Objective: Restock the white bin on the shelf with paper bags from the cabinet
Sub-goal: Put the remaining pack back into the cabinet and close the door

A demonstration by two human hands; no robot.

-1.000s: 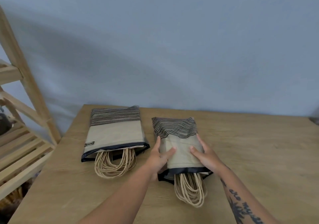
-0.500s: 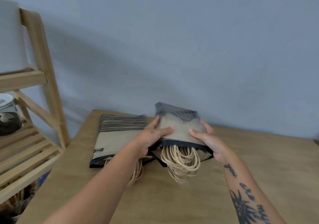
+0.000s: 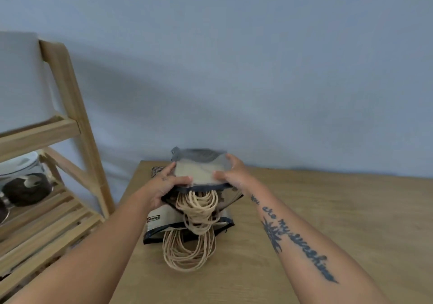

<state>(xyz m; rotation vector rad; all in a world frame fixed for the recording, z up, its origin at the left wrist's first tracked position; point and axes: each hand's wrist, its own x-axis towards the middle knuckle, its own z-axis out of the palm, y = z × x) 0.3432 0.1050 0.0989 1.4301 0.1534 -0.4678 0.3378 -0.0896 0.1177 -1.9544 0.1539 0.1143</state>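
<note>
Both my hands hold one stack of flat beige paper bags (image 3: 199, 171) with striped dark tops, lifted off the wooden table. My left hand (image 3: 164, 187) grips its left side and my right hand (image 3: 230, 173) its right side. Its twisted paper handles (image 3: 196, 206) dangle toward me. Directly beneath lies a second stack of the same bags (image 3: 164, 221) flat on the table, handles (image 3: 187, 252) spilling toward the front. A white bin (image 3: 21, 78) stands on the top level of the wooden shelf at the far left, partly cut off.
The wooden table (image 3: 328, 210) stands against a blue-grey wall. A slatted wooden shelf (image 3: 70, 107) stands to its left. On its lower level sit a dark round container (image 3: 25, 189) and a pale lidded one (image 3: 21, 163).
Both hands lifted the right-hand stack off the table and carried it left, over the other stack. The view swung left, bringing the white bin into sight.
</note>
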